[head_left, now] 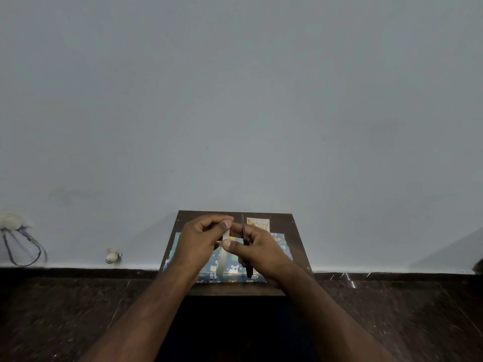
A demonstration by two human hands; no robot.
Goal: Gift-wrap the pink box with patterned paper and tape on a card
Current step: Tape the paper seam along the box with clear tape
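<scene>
Here, a person is sitting at a small dark wooden table (290,226) pushed against a pale grey wall (235,100), and both hands are working just above it. The left hand (201,239) is curling round a roll of tape (223,257), its thumb and fingers pinching the strip near the top. The right hand (257,250) is gripping dark scissors (245,246), the closed blades pointing up toward twelve o'clock, while its thumb is pressing against the tape strip. Beneath the hands the box (230,273) is lying flat on the table, already covered in blue patterned paper with small animal figures; whether anything is inside it I cannot tell. At about one o'clock from the hands a small pale card (258,223) with yellow print is lying on the table, just beyond the wrapped box. Far off at nine o'clock, a wall socket with a looping cable (23,246) is hanging low on the wall above the dark floor (78,309).
</scene>
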